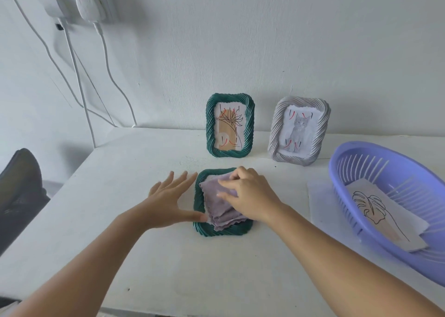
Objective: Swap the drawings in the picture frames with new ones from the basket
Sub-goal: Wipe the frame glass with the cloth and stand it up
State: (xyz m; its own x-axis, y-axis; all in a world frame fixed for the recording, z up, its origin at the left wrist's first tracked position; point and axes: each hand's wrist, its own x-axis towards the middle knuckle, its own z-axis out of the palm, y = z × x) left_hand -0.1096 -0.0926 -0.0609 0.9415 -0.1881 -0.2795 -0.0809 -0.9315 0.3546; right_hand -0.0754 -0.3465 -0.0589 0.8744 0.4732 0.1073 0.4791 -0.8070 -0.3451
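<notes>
Frame in hand: dark green rope-moulded picture frame (222, 231) lying flat on the white table (168, 268), near centre, long axis running away from the person.
Cloth: folded lilac cloth (220, 209) lies on top of the flat frame, covering its opening; whether the frame lies face up or face down cannot be told.
Right hand (249, 197): on the cloth, fingers curled and pinching its upper edge; directly over the frame, so the nearer of the two.
Left hand (168, 200): fingers spread and straight, gripping nothing; thumb tip touches the frame's left rim, palm just left of it.
Key relation: frame lies between the hands.
Count, frames: three. One flat; one standing green frame (230, 125) with a plant drawing; one standing grey frame (299, 131) with a cat picture.
Count, basket: one lilac slotted plastic basket (409, 256) at right, holding a leaf line drawing (375, 212); sheets beneath not countable.
Judgement: the cloth probably has to come off first.
</notes>
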